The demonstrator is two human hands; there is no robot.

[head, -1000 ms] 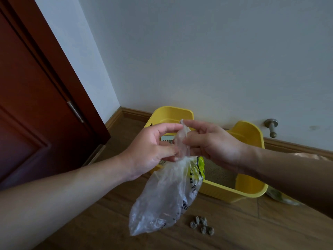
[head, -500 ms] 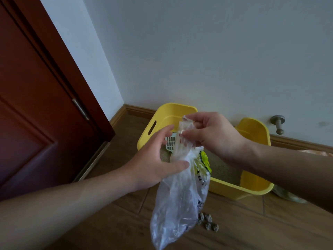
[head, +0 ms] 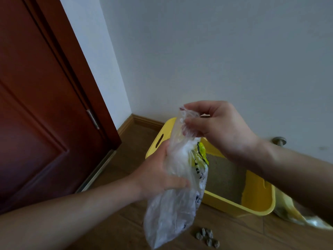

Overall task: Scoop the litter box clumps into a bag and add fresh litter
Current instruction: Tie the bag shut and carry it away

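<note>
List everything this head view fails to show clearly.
- Litter box: much of its inside is hidden behind the plastic bag and the right hand.
- Bag's print: crumpled and blurred, unreadable.
- Left hand: its fingers lie behind the bag it holds.
- Yellow pouch beyond the box: cut off by the right forearm and the frame edge.

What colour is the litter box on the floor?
Bright yellow. The litter box shows in the head view, behind the clear plastic bag.
</note>
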